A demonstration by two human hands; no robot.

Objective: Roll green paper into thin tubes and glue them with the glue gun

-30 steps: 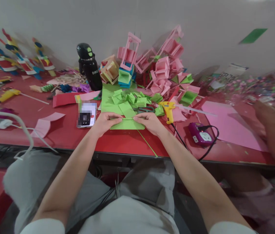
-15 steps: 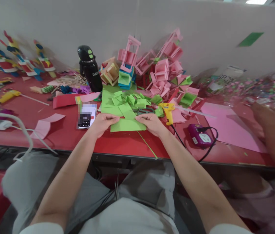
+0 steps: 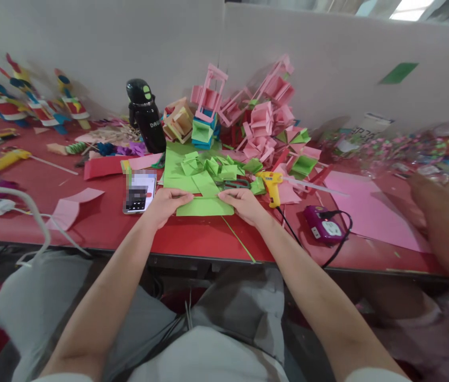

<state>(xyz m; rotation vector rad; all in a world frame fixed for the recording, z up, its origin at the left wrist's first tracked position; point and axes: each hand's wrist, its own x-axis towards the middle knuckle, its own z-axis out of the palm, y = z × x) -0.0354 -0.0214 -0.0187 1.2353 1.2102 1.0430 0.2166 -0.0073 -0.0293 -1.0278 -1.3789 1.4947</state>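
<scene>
Between my two hands is a light green strip of paper (image 3: 205,207), held level over the red table close to its front edge. My left hand (image 3: 168,204) pinches its upper left corner between thumb and fingers. At the upper right corner my right hand (image 3: 244,203) grips the same strip in a pinch. Just behind it lie a green paper piece (image 3: 207,183) and a larger green sheet (image 3: 174,164), with several folded green paper pieces (image 3: 224,168) on top. Scissors (image 3: 236,183) lie partly covered behind my right hand.
A phone (image 3: 140,191) lies left of my hands, a black bottle (image 3: 148,116) behind it. To the right are a yellow glue gun (image 3: 272,188), a purple power socket (image 3: 323,225) and a pink sheet (image 3: 371,209). Pink paper constructions (image 3: 262,119) pile up behind. Another person's arm (image 3: 441,217) reaches in.
The camera view has tilted up slightly and shifted. Both hands keep their pinch on the green paper strip, whose upper edge now looks slightly folded. The other person's hand has barely moved.
</scene>
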